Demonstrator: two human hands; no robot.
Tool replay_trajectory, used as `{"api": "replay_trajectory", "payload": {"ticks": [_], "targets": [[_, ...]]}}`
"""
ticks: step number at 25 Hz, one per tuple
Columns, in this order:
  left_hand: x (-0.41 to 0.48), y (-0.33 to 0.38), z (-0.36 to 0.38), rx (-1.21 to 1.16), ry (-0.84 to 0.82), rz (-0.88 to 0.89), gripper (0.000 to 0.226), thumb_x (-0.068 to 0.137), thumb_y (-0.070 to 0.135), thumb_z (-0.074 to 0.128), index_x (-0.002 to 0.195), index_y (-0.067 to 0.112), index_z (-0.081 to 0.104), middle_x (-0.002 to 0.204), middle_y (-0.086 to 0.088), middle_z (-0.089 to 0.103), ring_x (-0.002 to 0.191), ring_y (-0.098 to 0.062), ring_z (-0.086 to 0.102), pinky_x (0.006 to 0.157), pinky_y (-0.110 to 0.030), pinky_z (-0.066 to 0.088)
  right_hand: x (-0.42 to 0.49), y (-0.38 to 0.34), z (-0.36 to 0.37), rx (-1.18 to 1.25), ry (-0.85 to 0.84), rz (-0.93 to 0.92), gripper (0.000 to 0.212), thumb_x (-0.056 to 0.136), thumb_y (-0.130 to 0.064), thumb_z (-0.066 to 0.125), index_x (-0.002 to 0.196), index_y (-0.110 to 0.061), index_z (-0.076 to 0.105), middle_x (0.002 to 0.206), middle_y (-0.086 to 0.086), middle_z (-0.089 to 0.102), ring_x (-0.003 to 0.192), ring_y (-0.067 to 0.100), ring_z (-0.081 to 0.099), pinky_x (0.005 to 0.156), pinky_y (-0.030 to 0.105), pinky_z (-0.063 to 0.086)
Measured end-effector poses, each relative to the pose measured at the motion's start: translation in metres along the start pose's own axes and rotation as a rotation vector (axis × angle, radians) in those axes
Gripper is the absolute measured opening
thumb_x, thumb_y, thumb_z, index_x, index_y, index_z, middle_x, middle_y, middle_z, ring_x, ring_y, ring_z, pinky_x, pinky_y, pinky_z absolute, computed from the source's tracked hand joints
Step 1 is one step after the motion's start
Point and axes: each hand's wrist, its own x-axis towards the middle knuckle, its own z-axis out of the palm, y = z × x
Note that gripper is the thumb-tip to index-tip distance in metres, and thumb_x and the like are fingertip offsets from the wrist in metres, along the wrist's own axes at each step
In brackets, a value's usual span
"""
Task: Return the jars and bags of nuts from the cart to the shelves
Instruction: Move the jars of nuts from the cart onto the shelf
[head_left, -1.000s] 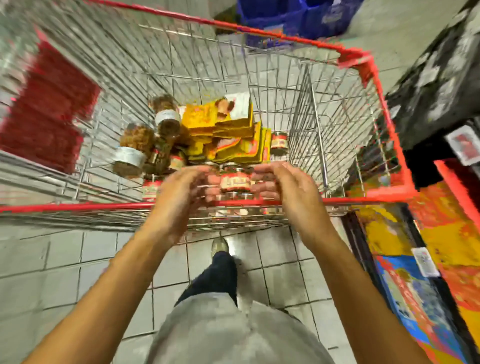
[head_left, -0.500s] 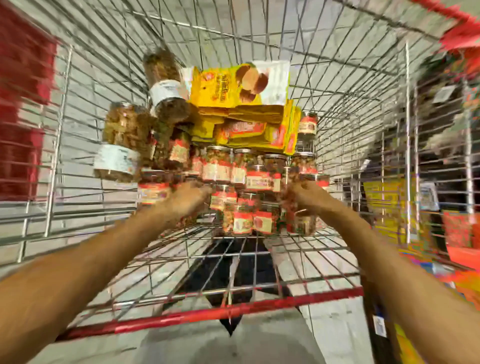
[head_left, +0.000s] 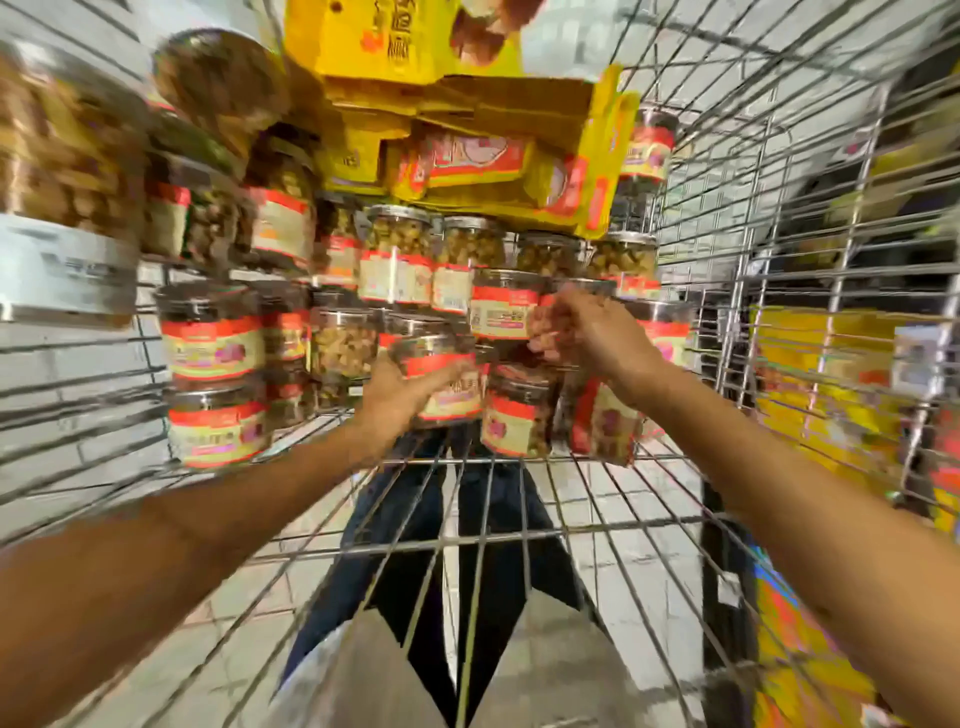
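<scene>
Jars of nuts (head_left: 395, 260) stood packed at frame centre on the wire floor of the cart (head_left: 571, 525), with yellow bags (head_left: 467, 119) heaped above them toward the top edge. Head view, blurred. Left hand (head_left: 400, 395) wrapped round a red-labelled jar (head_left: 447, 384) at centre. Right hand (head_left: 592, 332) had its fingers curled against a neighbouring jar (head_left: 501, 312); whether it gripped could not be told. Judgement: seat each grip on the jar body below the lid, then lift straight clear so the neighbours do not topple.
</scene>
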Motion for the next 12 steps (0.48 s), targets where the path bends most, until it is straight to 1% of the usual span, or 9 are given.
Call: {"api": "replay_trajectory", "payload": {"ticks": [1,3,4,6,8,9,10,11,12], "targets": [[0.002,0.010,-0.003,-0.065,0.001,0.044,0.015,0.081,0.022,0.068,0.088,0.012,0.059,0.073,-0.013,0.072,0.053,0.008,0.060,0.062,-0.005,0.049,0.001,-0.007,-0.001,0.070,-0.008,0.010,0.039,0.100,-0.034,0.032,0.078,-0.013,0.055,0.075,0.005,0.061,0.055,0.011,0.060,0.057,0.023,0.042],[-0.004,0.035,-0.005,-0.094,-0.048,0.159,0.019,0.078,0.031,0.068,0.092,0.024,0.057,0.070,0.016,0.071,0.068,0.007,0.065,0.065,-0.009,0.049,-0.003,-0.014,-0.003,0.155,-0.092,0.004,0.051,0.098,-0.049,0.025,0.083,-0.012,0.056,0.074,0.005,0.063,0.058,0.014,0.058,0.059,0.025,0.046],[-0.006,0.046,0.000,-0.072,-0.086,0.209,0.022,0.077,0.034,0.068,0.095,0.027,0.057,0.076,0.020,0.070,0.078,0.004,0.066,0.070,-0.011,0.049,-0.004,-0.019,-0.002,0.199,-0.118,0.012,0.061,0.095,-0.057,0.023,0.089,-0.008,0.059,0.073,0.008,0.066,0.058,0.017,0.056,0.061,0.025,0.049],[-0.006,0.072,0.020,-0.064,-0.162,0.284,0.025,0.082,0.035,0.066,0.104,0.028,0.057,0.092,0.021,0.070,0.093,0.003,0.064,0.079,-0.010,0.046,0.003,-0.029,0.000,0.292,-0.098,0.012,0.077,0.091,-0.065,0.023,0.104,-0.002,0.066,0.089,0.023,0.070,0.067,0.027,0.060,0.074,0.037,0.056],[0.013,0.092,0.033,-0.083,-0.185,0.277,0.043,0.092,0.048,0.044,0.127,0.024,0.050,0.119,0.015,0.063,0.114,0.003,0.055,0.091,-0.007,0.036,0.010,-0.034,-0.013,0.470,-0.091,-0.083,0.072,0.093,-0.063,0.020,0.094,-0.016,0.075,0.090,0.015,0.074,0.075,0.026,0.070,0.073,0.039,0.058],[0.026,0.097,0.033,-0.147,-0.117,0.238,0.050,0.095,0.052,0.033,0.130,0.021,0.050,0.114,0.012,0.065,0.109,0.004,0.058,0.084,-0.003,0.037,0.014,-0.036,-0.023,0.548,-0.085,-0.097,0.071,0.093,-0.063,0.019,0.089,-0.019,0.075,0.084,0.009,0.075,0.075,0.023,0.071,0.069,0.037,0.058],[0.041,0.097,0.029,-0.224,-0.015,0.198,0.051,0.096,0.052,0.030,0.124,0.017,0.055,0.099,0.013,0.068,0.094,0.005,0.063,0.069,0.000,0.040,0.018,-0.036,-0.034,0.609,-0.073,-0.101,0.071,0.092,-0.065,0.018,0.090,-0.019,0.073,0.081,0.006,0.075,0.074,0.022,0.071,0.068,0.037,0.058],[0.060,0.087,0.026,-0.222,0.101,0.172,0.044,0.096,0.049,0.036,0.115,0.015,0.059,0.088,0.011,0.065,0.084,0.001,0.065,0.056,-0.001,0.039,0.023,-0.034,-0.045,0.660,-0.043,-0.104,0.070,0.090,-0.067,0.018,0.094,-0.019,0.069,0.080,0.005,0.075,0.073,0.022,0.071,0.066,0.037,0.058],[0.076,0.070,0.027,-0.137,0.186,0.139,0.034,0.095,0.042,0.046,0.110,0.014,0.059,0.089,0.008,0.060,0.085,-0.007,0.062,0.053,-0.006,0.038,0.028,-0.032,-0.053,0.699,-0.017,-0.114,0.069,0.090,-0.067,0.017,0.098,-0.019,0.066,0.080,0.005,0.075,0.073,0.022,0.071,0.063,0.037,0.059]]}}
